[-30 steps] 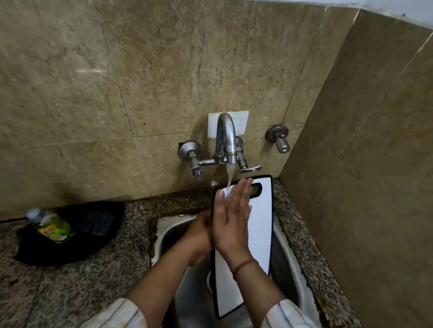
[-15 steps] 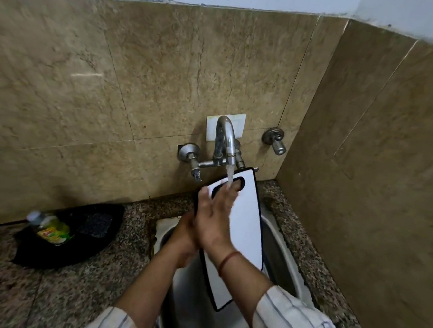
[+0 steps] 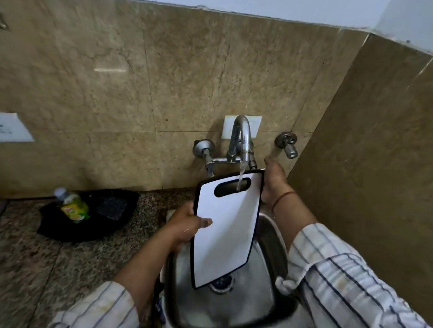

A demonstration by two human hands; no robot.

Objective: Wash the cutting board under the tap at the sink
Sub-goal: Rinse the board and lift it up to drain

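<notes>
A white cutting board [image 3: 225, 222] with a black rim and a slot handle is held tilted over the steel sink [image 3: 268, 245]. Water runs from the curved tap [image 3: 242, 137] onto the board's handle slot. My left hand [image 3: 185, 224] grips the board's left edge, thumb on its face. My right hand [image 3: 272, 182] holds the board's upper right edge, its fingertips reaching up beside the tap's right lever.
A black tray [image 3: 90, 217] with a green dish-soap bottle [image 3: 73, 205] lies on the granite counter [image 3: 26, 266] to the left. A second wall valve [image 3: 287, 145] sits right of the tap. A tiled side wall [image 3: 374, 173] stands close on the right.
My right hand left the board's face and moved to its upper right edge. The board's face is uncovered now, and the camera view has shifted left.
</notes>
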